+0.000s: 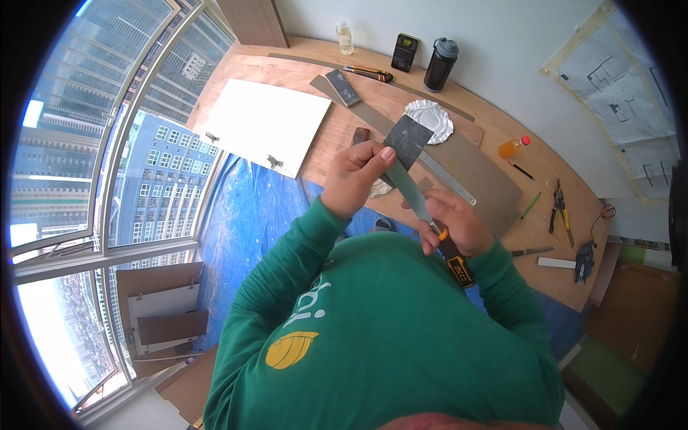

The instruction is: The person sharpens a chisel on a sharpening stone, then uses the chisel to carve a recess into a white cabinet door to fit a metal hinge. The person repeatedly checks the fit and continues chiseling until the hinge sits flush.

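Note:
My right hand [462,223] is closed round the neck of a flat file, on its black and orange handle [454,262]. The file's grey blade [407,186] slants up and left to my left hand [356,178]. My left hand is closed, its thumb over the lower corner of a thin dark grey rectangular piece [409,137]. The blade's far end meets that piece by my left thumb; their exact contact is hidden. Both hands are in front of my green sweater, above the near edge of the wooden worktable [552,188].
Around the hands lie a white panel [269,122], a dark block [342,87], a crumpled foil dish [432,119] and grey strips. Along the back stand a utility knife [368,73], a phone [405,52], a dark bottle [440,64] and an orange drink [513,147]. Pliers [556,206] lie right.

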Available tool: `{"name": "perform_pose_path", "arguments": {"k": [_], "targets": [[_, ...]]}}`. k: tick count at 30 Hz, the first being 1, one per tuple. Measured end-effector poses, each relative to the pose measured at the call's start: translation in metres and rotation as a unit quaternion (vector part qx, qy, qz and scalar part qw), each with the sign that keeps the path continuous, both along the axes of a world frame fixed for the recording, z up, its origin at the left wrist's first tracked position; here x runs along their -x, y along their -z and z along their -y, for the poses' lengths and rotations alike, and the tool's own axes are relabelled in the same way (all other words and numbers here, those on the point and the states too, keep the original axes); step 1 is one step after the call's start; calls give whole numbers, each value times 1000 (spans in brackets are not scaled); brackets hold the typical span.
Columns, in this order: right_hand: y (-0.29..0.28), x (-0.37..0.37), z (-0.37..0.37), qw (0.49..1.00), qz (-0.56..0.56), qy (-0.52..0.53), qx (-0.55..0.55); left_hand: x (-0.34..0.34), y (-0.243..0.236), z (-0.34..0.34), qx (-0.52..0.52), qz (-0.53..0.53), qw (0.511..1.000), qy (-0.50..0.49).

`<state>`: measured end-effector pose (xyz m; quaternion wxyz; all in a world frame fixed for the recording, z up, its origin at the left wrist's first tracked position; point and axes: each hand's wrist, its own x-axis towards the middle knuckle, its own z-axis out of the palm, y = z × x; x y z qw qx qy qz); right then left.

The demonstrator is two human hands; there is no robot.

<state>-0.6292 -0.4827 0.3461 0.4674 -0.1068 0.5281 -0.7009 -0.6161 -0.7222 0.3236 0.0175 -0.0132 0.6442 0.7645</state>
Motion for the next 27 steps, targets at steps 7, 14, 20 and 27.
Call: {"name": "perform_pose_path", "arguments": {"k": [7, 14, 20, 27], "targets": [[3, 0, 0, 1000, 11, 4, -3, 1, 9, 3, -63, 65, 996, 6], [3, 0, 0, 1000, 5, 8, 3, 0, 7, 4, -132, 53, 989, -25], [0, -1, 0, 1000, 3, 11, -5, -13, -4, 10, 194, -154, 969, -20], [0, -1, 1, 1000, -2, 7, -9, -17, -12, 11, 241, -153, 958, 16]]}}
